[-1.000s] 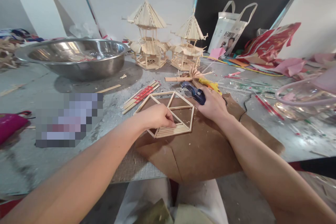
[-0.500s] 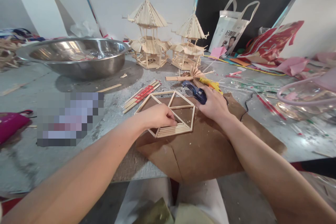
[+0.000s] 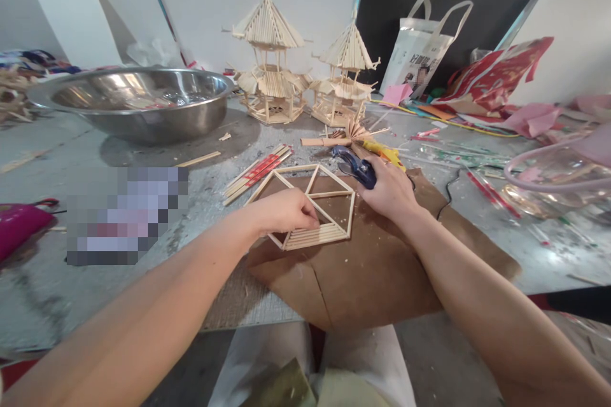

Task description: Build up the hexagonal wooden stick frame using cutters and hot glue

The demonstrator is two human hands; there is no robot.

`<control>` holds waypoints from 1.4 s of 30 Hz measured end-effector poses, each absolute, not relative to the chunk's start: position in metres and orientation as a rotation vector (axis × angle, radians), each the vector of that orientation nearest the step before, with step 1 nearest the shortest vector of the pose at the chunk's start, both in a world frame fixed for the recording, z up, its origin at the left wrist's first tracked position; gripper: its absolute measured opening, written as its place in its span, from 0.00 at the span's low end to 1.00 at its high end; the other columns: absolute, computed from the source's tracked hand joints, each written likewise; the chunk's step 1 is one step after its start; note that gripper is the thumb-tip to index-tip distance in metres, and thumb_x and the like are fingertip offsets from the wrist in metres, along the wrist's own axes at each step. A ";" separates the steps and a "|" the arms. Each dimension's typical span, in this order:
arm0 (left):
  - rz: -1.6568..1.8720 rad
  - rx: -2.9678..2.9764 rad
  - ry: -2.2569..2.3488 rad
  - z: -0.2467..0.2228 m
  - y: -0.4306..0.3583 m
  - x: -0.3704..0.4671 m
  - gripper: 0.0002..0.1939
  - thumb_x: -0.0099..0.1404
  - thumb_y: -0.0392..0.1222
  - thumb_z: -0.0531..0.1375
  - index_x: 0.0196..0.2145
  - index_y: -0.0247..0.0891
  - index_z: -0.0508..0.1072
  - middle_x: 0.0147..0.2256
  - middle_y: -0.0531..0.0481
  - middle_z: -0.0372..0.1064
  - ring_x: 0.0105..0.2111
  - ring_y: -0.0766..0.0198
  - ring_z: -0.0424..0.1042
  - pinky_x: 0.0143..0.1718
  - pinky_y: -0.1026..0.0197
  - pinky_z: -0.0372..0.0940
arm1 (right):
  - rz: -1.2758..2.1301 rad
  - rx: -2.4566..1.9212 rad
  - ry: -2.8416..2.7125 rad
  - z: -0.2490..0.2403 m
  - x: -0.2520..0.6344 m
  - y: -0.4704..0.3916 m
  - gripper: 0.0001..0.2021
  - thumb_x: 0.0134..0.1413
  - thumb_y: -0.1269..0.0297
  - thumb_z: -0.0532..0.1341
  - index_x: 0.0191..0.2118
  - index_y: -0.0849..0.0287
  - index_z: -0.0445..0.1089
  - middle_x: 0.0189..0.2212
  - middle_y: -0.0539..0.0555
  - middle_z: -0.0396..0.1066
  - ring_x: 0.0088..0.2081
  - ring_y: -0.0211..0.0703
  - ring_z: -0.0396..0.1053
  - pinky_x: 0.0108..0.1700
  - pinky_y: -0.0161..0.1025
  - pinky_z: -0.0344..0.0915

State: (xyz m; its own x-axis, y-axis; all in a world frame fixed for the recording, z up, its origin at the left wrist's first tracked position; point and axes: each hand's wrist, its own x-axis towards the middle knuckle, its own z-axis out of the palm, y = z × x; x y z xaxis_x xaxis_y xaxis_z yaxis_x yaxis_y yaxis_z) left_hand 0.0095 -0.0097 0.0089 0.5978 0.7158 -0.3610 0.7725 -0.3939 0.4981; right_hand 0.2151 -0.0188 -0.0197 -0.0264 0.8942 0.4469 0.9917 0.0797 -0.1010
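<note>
A hexagonal frame of wooden sticks (image 3: pixel 329 194) lies flat on a brown sheet (image 3: pixel 382 280), its near section filled by several parallel sticks. My left hand (image 3: pixel 291 210) rests over the frame with fingers curled together, their tips at the filled section; whatever they pinch is too small to make out. Beyond the frame's right side, my right hand (image 3: pixel 389 187) is wrapped round a dark blue tool (image 3: pixel 356 167), partly hidden by the palm. Sticks with a red paper wrapper (image 3: pixel 260 172) lie just behind the frame.
Two stick pagodas (image 3: pixel 272 57) (image 3: pixel 346 76) stand at the back. To the left are a steel basin (image 3: pixel 143 108), a pixelated object (image 3: pixel 128 219) and a magenta item (image 3: pixel 21 226). A folded fan shape (image 3: pixel 351 133), a white bag (image 3: pixel 415 51) and a clear container (image 3: pixel 563 165) occupy the right side.
</note>
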 end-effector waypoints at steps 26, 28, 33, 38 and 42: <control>-0.110 2.155 1.201 0.006 -0.006 0.008 0.12 0.47 0.45 0.58 0.28 0.39 0.75 0.26 0.53 0.72 0.26 0.68 0.66 0.29 0.68 0.55 | -0.288 -1.900 -1.972 -0.018 0.214 -0.019 0.21 0.41 0.56 0.55 0.44 0.58 0.61 0.34 0.59 0.68 0.36 0.52 0.65 0.37 0.44 0.58; -0.107 2.150 1.201 0.005 -0.005 0.007 0.12 0.46 0.45 0.58 0.28 0.39 0.75 0.26 0.53 0.72 0.26 0.68 0.66 0.29 0.68 0.55 | -0.286 -1.907 -1.971 -0.018 0.215 -0.019 0.21 0.41 0.56 0.55 0.44 0.58 0.61 0.35 0.59 0.68 0.36 0.52 0.65 0.37 0.44 0.58; -0.132 2.155 1.178 0.003 -0.004 0.007 0.13 0.47 0.45 0.57 0.29 0.38 0.75 0.27 0.52 0.72 0.27 0.67 0.66 0.29 0.67 0.55 | -0.281 -1.924 -1.907 -0.013 0.224 -0.017 0.20 0.42 0.56 0.54 0.44 0.58 0.61 0.36 0.59 0.68 0.37 0.51 0.65 0.37 0.43 0.58; -0.117 2.163 1.128 0.001 -0.001 0.004 0.13 0.48 0.46 0.56 0.29 0.38 0.74 0.27 0.53 0.71 0.27 0.67 0.66 0.28 0.67 0.55 | -0.268 -2.085 -1.605 -0.001 0.251 -0.012 0.28 0.43 0.45 0.51 0.46 0.61 0.59 0.38 0.63 0.67 0.40 0.54 0.65 0.38 0.45 0.58; -0.068 2.185 1.085 0.000 0.000 0.001 0.12 0.50 0.46 0.54 0.29 0.38 0.73 0.27 0.54 0.70 0.27 0.67 0.65 0.28 0.67 0.55 | -0.217 -2.310 -1.394 -0.004 0.281 -0.005 0.36 0.41 0.38 0.46 0.48 0.66 0.59 0.42 0.68 0.64 0.44 0.59 0.62 0.41 0.50 0.56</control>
State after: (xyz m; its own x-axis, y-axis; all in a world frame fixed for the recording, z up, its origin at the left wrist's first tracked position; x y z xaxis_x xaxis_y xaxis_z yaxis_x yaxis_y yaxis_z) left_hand 0.0009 0.0005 -0.0002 0.6500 0.6842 -0.3307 0.7201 -0.4155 0.5558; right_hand 0.2813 -0.0053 -0.0039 0.4820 0.8044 0.3474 0.8719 -0.4010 -0.2812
